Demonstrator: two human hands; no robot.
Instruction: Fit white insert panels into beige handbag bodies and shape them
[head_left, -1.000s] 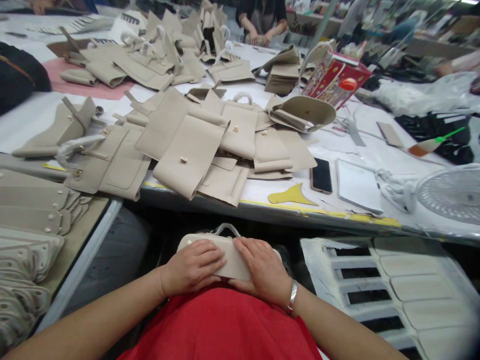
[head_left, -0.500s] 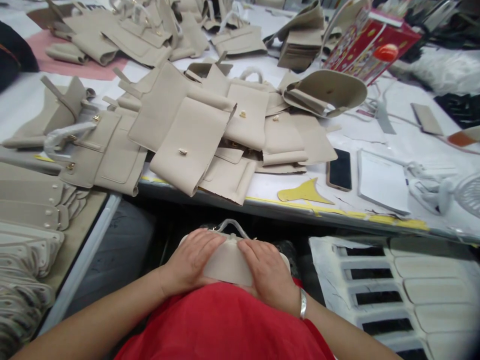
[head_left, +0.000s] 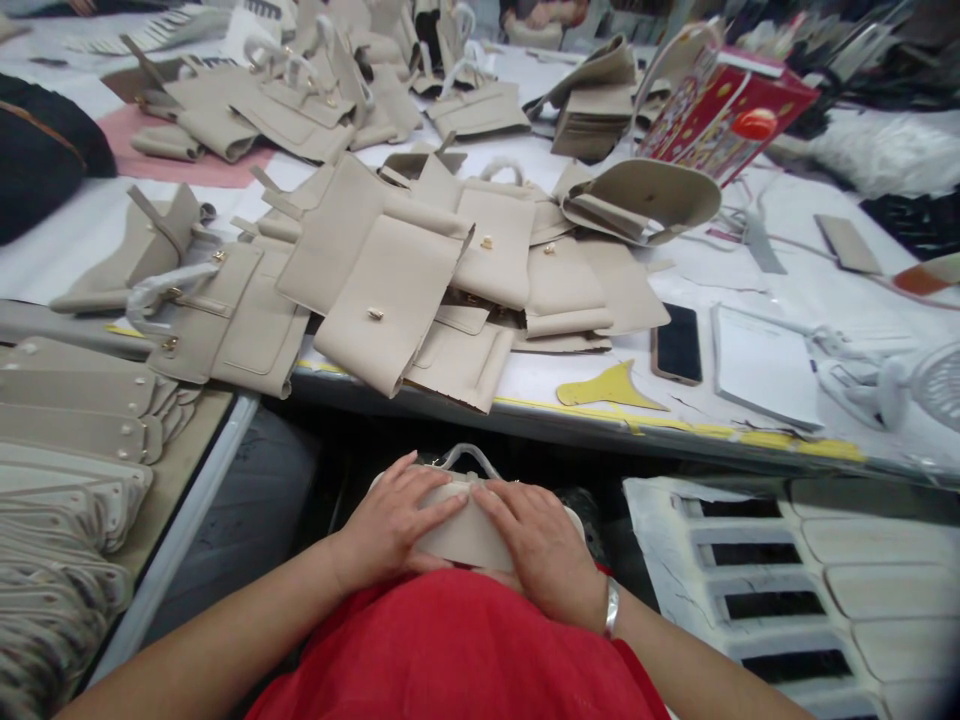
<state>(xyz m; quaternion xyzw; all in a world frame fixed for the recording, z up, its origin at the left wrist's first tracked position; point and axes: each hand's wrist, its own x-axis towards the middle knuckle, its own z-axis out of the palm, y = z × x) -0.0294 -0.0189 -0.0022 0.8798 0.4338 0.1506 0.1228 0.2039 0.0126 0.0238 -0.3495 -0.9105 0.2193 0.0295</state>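
A beige handbag point(head_left: 463, 530) rests at my lap against the red cloth over my body. Its curved handle point(head_left: 469, 452), wrapped in clear plastic, stands up at the far side. My left hand point(head_left: 394, 515) grips the left part of the bag, its fingers laid over the top. On the right part lies my right hand point(head_left: 536, 535), holding it in the same way, with a silver bracelet at the wrist. The bag's underside is hidden.
Several unfinished beige bag pieces point(head_left: 390, 300) are heaped on the white table ahead. A phone point(head_left: 676, 343), a white pad point(head_left: 763, 365) and a fan point(head_left: 937, 388) lie to the right. Stacked straps point(head_left: 67, 490) sit at left; a slotted rack point(head_left: 705, 590) holds beige panels at right.
My left fingers have shifted and spread a little on the handbag. The right hand stays on it. The whole view has tilted slightly, moving the table's contents a bit right and down at the left.
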